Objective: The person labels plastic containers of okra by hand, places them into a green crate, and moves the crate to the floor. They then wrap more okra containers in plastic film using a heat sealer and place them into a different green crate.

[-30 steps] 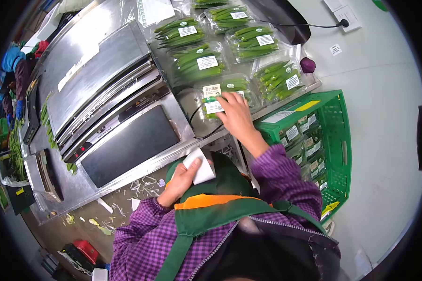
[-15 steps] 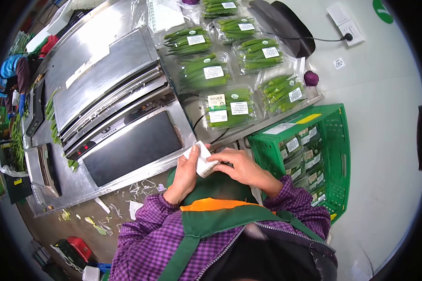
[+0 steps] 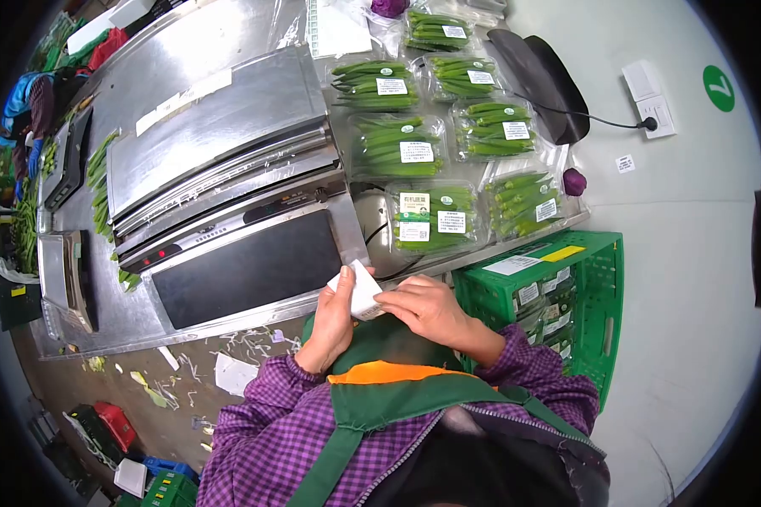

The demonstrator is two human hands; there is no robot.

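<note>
My left hand (image 3: 333, 319) is closed around a small stack of white labels (image 3: 360, 290), thumb on top. The fingers of my right hand (image 3: 427, 309) pinch the stack's right edge, where some print shows. Both hands are in front of my green apron, just off the steel table's edge. Beyond them lie clear packs of okra; the nearest pack (image 3: 435, 218) bears a green-and-cream label and white stickers. Beside it, another okra pack (image 3: 520, 205) has one white sticker visible.
Left of the packs stands a wrapping machine with a black plate (image 3: 245, 269). A green crate (image 3: 604, 317) holding labelled packs is at my right. Purple bands (image 3: 574, 182) lie by the wall, near a plugged-in cable (image 3: 604, 124). Another person (image 3: 38, 110) works far left.
The view has shifted, so the table and packs appear slightly lower and further right. My right fingers have closed together on the label stack's edge; my left hand keeps its hold.
</note>
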